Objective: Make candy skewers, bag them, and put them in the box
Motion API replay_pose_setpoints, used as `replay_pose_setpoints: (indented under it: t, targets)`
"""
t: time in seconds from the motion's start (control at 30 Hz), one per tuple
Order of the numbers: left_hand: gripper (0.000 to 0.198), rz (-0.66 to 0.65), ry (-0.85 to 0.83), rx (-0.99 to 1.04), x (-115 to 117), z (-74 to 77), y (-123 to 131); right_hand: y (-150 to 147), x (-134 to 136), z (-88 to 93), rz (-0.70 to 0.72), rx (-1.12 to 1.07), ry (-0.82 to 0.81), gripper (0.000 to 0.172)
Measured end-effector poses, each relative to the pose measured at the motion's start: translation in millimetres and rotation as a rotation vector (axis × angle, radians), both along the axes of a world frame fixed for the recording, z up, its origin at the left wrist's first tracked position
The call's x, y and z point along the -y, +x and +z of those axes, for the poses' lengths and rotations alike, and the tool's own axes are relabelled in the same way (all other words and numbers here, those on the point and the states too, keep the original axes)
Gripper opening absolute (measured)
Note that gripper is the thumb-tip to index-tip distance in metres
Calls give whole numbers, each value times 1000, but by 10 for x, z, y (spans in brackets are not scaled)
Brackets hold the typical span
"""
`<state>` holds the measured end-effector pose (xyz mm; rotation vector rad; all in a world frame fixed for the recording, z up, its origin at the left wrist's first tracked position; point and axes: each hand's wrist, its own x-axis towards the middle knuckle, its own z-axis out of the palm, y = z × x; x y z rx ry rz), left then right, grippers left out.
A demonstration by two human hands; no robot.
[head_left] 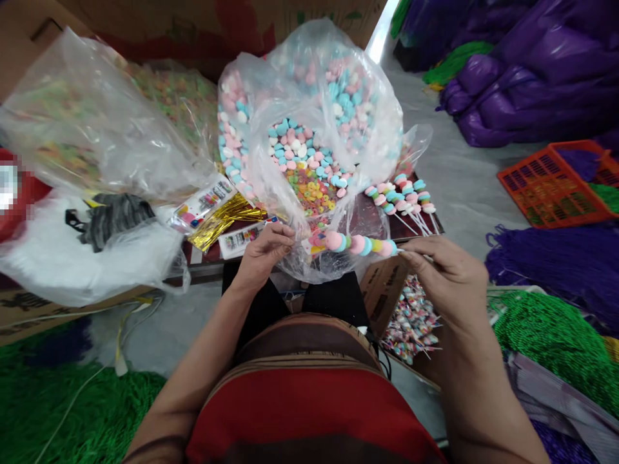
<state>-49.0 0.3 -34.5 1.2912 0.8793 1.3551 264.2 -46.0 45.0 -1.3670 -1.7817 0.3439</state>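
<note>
The red and brown shirt (309,412) of the person fills the bottom centre of the frame, closest to the lens. From its sides both bare forearms reach up and inward. The right hand (449,270), right of centre, is turned palm inward with the fingers curled; its thumb and forefinger pinch the pale stick end of a candy skewer (360,245). The left hand (265,250), just left of centre, is bent at the wrist, thumb and fingertips drawn close together near the skewer's other end; whether they grip anything there is too blurred to tell.

The skewer lies almost level across the middle of the frame, tipping slightly down to the right. Rounded, matte pieces in pink and light blue alternate along it, with yellow and greenish bits between some of them; its left end is blurred.

Behind it, at upper centre, a clear plastic bag (387,122) holds pink, blue and white candies (302,145), with fruit-coloured rings (312,193) in front of them. Finished-looking skewers (406,195) lie bunched to the right of the bag, and gold twist ties (222,222) sit to its left.
</note>
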Motion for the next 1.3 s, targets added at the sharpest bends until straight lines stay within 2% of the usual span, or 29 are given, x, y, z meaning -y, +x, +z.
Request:
replay_pose_setpoints:
  t: [0.13,0.33,0.5,0.63,0.8,1.0,1.3]
  targets:
    - [7,-16,64,-74,-22,23,-26,59,15,18,5,63,-19,9]
    - [14,-5,190,-271,-43,108,-64,168,38,94,72,92,-64,9]
    - [7,35,356,-351,-77,68,-61,238,29,126,92,182,-43,12]
    - [6,39,387,-366,-92,44,-63,277,10,122,79,256,10,14]
    - [7,3,333,-309,-77,38,-79,267,39,115,33,37,-34,10]
    - [13,-63,288,-201,-58,11,-73,173,92,68,65,-256,-144,20]
    - [17,-93,313,-210,-56,67,-68,131,118,125,66,-173,-169,18]
